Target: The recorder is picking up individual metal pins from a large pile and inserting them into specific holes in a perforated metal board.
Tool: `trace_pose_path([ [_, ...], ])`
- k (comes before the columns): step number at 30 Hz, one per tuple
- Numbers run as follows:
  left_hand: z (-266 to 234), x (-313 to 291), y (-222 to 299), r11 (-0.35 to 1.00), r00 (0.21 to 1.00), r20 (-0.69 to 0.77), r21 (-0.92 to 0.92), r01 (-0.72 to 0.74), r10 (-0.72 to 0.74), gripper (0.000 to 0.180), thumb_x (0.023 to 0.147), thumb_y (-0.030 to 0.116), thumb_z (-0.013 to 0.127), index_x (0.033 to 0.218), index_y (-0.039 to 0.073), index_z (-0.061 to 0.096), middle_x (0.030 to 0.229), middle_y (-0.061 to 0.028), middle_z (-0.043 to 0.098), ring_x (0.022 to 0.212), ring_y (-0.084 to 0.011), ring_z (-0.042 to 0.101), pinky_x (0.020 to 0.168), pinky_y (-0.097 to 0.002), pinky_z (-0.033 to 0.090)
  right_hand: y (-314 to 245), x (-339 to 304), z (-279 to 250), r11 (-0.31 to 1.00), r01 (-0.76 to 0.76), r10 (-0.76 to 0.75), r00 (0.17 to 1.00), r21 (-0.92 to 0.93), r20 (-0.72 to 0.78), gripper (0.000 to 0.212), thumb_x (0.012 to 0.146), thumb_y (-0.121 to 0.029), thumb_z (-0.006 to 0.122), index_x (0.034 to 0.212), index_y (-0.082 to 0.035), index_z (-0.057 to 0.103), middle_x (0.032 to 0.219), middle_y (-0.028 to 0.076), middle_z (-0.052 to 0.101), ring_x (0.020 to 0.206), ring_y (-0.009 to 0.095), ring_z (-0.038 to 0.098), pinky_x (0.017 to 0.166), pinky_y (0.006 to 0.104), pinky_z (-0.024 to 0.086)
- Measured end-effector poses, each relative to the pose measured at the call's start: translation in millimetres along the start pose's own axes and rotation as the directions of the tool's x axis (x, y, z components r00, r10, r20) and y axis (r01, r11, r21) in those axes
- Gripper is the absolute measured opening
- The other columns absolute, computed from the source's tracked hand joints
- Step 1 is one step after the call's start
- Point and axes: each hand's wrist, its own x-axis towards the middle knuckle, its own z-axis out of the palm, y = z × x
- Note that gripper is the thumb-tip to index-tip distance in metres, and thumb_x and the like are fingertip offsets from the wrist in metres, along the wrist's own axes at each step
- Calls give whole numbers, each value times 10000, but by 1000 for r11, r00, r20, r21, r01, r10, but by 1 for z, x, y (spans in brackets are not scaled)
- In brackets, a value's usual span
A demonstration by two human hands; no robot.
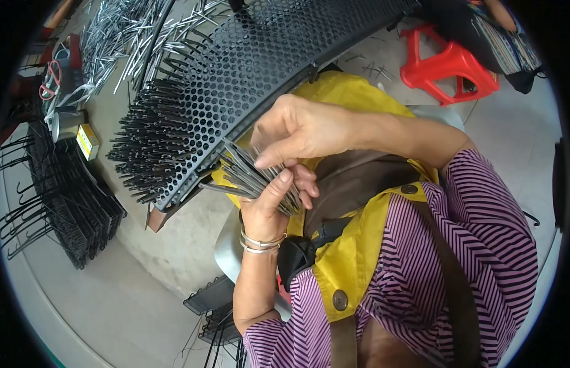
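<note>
My left hand is closed around a bundle of thin grey metal rods, whose ends fan out toward the board. Over the bundle, my right hand has its fingers curled and its thumb pressed against the rods; slight blur hides exactly how many it pinches. Just beyond both hands lies a long black perforated board with rows of round holes. Dark rods stand packed in the holes at its left end.
Loose silvery rods lie in a heap at the far left. Near them are a metal cup, a yellow-and-white box and red-handled scissors. Black hooked racks are stacked on the left. A red stool stands at far right, close to another person.
</note>
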Motion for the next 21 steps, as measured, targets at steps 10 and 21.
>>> trace_pose_path([
  [10, 0, 2, 1, 999, 990, -137, 53, -1, 8, 304, 826, 114, 549, 1061, -70, 489, 965, -209, 586, 796, -279, 607, 541, -308, 516, 3, 6, -21, 984, 120, -148, 960, -130, -238, 70, 787, -35, 601, 747, 19, 579, 644, 81, 610, 566, 119, 595, 478, 236, 488],
  [21, -3, 2, -4, 998, 988, -157, -61, -9, 0, 168, 826, 98, 561, 934, -28, 539, 859, -190, 606, 718, -271, 613, 499, -308, 492, -43, 70, -63, 848, 529, -456, 708, -22, -540, 59, 800, -34, 590, 814, 21, 604, 700, 67, 631, 565, 87, 581, 486, 189, 461],
])
